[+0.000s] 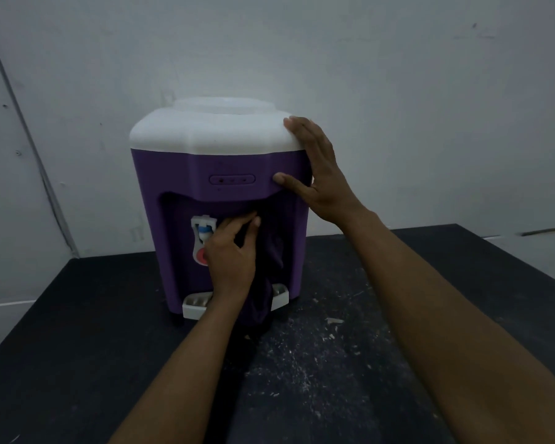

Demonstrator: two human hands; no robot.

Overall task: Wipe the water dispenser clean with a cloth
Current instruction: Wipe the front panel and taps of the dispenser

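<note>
The water dispenser [218, 161] stands upright near the back edge of the table [398, 283]. I judge its plastic shell rigid, smooth and light enough to slide, so I brace it with my right hand [314, 174], fingers flat on its upper right corner, holding nothing. My left hand [231, 257] grips the cloth [269, 251], soft and limp, in the recess beside the tap [202, 232].

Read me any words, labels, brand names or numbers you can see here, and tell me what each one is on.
No text can be read anywhere.
The indicator panel on the water dispenser: three tiny marks, too small and dim to read.
The cloth and the tap: no lettering shows.
</note>
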